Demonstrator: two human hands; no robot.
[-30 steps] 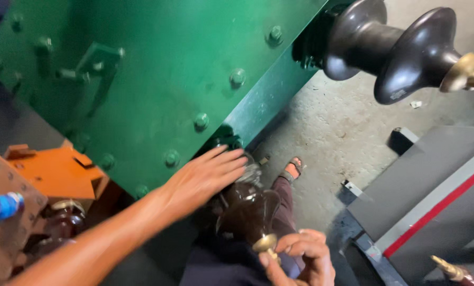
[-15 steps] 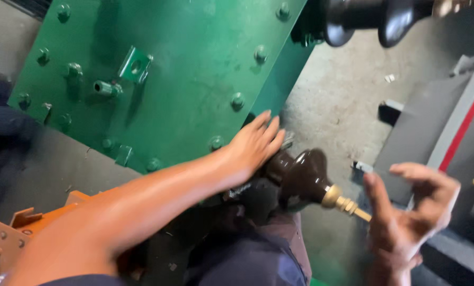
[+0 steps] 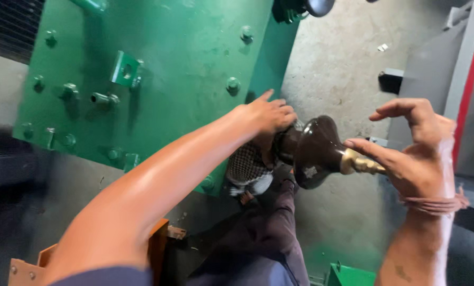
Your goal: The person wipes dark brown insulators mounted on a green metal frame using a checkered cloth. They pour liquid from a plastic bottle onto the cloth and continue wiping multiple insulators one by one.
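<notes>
Bushing [image 3: 314,151], now turned sideways, sits against my left hand [image 3: 269,114] at its base; my right hand [image 3: 412,153], open, fingers its brass tip [image 3: 361,164].

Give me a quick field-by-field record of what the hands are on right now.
left hand: rests at the base of the dark brown insulator, against the green bolted panel
right hand: open, a fingertip touching the brass terminal at the insulator's tip
insulator: sticks out sideways from the panel
under it: a checked cloth
floor: bare concrete
right side: grey cabinet with red stripe
</notes>
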